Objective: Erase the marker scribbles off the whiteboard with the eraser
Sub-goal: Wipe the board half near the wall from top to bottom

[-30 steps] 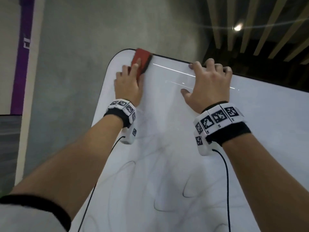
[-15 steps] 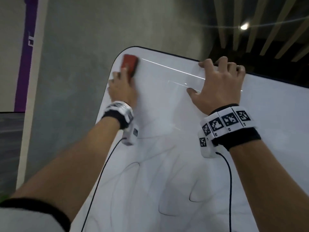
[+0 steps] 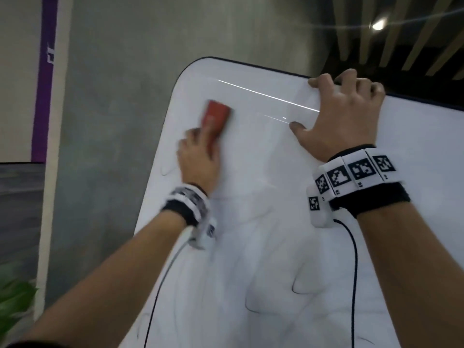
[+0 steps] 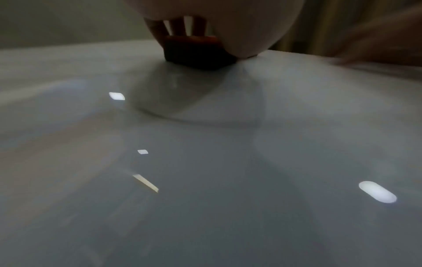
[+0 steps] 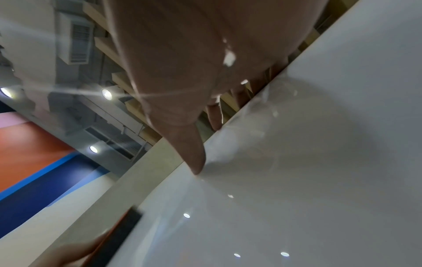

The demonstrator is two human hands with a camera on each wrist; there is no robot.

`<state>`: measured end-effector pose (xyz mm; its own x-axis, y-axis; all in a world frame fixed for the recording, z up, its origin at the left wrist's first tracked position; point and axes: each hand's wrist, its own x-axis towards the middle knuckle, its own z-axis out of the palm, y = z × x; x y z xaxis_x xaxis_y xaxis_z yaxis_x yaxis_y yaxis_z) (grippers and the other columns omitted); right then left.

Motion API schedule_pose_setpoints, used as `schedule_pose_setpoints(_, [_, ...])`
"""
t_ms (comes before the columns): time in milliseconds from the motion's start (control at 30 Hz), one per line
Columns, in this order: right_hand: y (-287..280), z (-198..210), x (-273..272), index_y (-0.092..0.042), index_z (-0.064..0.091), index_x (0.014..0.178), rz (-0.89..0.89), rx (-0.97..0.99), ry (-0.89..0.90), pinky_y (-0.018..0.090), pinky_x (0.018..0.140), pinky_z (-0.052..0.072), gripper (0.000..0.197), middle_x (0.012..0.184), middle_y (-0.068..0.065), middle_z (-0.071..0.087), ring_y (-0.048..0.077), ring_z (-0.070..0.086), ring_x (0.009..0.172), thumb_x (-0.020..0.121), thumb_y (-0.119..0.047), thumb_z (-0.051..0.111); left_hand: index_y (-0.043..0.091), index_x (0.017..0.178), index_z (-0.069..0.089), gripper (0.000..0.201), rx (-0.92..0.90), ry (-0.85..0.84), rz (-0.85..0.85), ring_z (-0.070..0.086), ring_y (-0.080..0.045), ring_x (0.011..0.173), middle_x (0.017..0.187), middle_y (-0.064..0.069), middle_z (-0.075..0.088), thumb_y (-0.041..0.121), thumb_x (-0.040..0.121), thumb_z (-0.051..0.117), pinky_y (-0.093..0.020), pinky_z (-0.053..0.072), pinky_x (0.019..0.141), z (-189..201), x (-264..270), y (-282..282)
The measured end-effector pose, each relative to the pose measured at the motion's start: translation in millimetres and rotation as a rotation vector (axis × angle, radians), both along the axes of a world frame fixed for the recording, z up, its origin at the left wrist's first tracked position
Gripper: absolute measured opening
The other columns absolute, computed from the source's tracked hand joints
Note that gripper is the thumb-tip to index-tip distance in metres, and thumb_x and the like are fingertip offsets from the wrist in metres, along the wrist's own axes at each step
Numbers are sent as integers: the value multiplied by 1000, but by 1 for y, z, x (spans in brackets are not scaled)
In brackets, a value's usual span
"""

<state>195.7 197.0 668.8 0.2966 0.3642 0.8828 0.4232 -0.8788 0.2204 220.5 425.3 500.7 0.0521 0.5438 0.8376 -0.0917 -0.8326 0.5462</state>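
The fingers [image 4: 178, 27] of the left hand [image 3: 198, 156] extend forward over the red top of the eraser [image 3: 215, 119] and hold it down flat against the whiteboard [image 3: 414, 136]; in the left wrist view the dark felt underside of the eraser [image 4: 196, 54] is in full contact with the board, with the heel of the palm touching the board just behind it. The head view is motion-blurred around this hand, so the exact position of the thumb cannot be determined. The eraser sits in the upper left area of the whiteboard, near the rounded corner but inside the edge. The fingers [image 3: 351, 81] of the right hand [image 3: 339, 121] are curled over the top edge of the whiteboard and grip it, while the thumb [image 5: 194, 155] lies straight with its tip pressed on the white face. The right wrist view also shows the eraser [image 5: 118, 233] at lower left, its black felt layer against the board. The area between and just below the two hands is wiped pale, with faint grey smears. Black marker scribbles [image 3: 303, 290] remain in loops and curves across the lower part of the board, and a short stroke [image 3: 167, 172] lies near the left edge beside the left hand. Both wrists carry white bands with black square markers and cables [image 3: 352, 272]. Green leaves [image 3: 15, 302] are visible at the lower left.
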Motion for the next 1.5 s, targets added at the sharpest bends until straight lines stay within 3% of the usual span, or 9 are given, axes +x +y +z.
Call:
schedule_pose_setpoints(133, [-2,0,-1,-25,51,138,7,-21,1,52,120,21,71,136,16,48,40,46,127,77,-52,76,24,155,37,55,-763,94,-21,40,-47,134,148,-25,39,33,102,47,-53,32,111,-21,3,81])
schedule_pose_setpoints(200, [-2,-1,-2,-25,51,138,13,-17,-12,51,120,21,71,137,15,48,39,45,128,77,-52,75,24,154,39,55,-725,119,-11,42,-46,131,148,-24,40,33,101,48,-53,34,110,-29,-2,67])
schedule_pose_setpoints(433, [-2,-3,3,-23,49,139,9,-17,-14,56,121,19,73,139,20,46,43,42,132,79,-56,74,23,148,46,48,96,50,-129,49,-33,99,125,-14,53,29,101,56,-41,42,91,-45,-19,-27])
schedule_pose_setpoints(633, [-3,-3,2,-22,50,139,37,-8,-4,53,121,17,73,140,20,46,42,41,134,78,-53,75,23,154,37,55,-718,145,-81,45,-42,126,143,-18,42,30,101,51,-47,40,102,-24,-18,24])
schedule_pose_setpoints(833, [-4,-4,1,-21,50,140,54,-1,1,53,122,15,73,141,21,45,42,39,135,79,-52,75,25,151,42,53,-183,71,-177,44,-28,102,125,-14,49,34,101,57,-38,37,95,-18,-22,-33])
schedule_pose_setpoints(1000, [-6,-3,1,-21,50,140,46,-26,9,53,121,17,75,141,19,46,41,40,135,77,-52,76,22,151,43,53,-726,108,-107,46,-40,127,141,-17,45,30,100,55,-43,36,105,-36,-22,14])
schedule_pose_setpoints(1167, [-2,-4,1,-22,51,138,43,-3,-9,53,122,16,74,140,19,46,41,41,133,75,-51,77,26,148,48,50,-289,-23,-175,40,-23,103,124,-10,49,33,100,59,-32,33,94,-34,-16,-24])
schedule_pose_setpoints(1400, [-6,-3,3,-23,50,140,35,-24,1,52,122,15,75,141,18,46,40,40,135,77,-53,76,27,154,38,53,-883,123,-29,43,-40,128,144,-17,41,36,102,49,-50,41,103,-72,-10,8])
schedule_pose_setpoints(1500, [-5,-4,3,-23,50,140,29,-24,-10,52,123,15,74,141,18,46,40,39,135,77,-53,75,24,154,37,53,-878,150,-40,44,-42,125,143,-19,41,32,103,49,-52,40,102,-75,-15,-4])
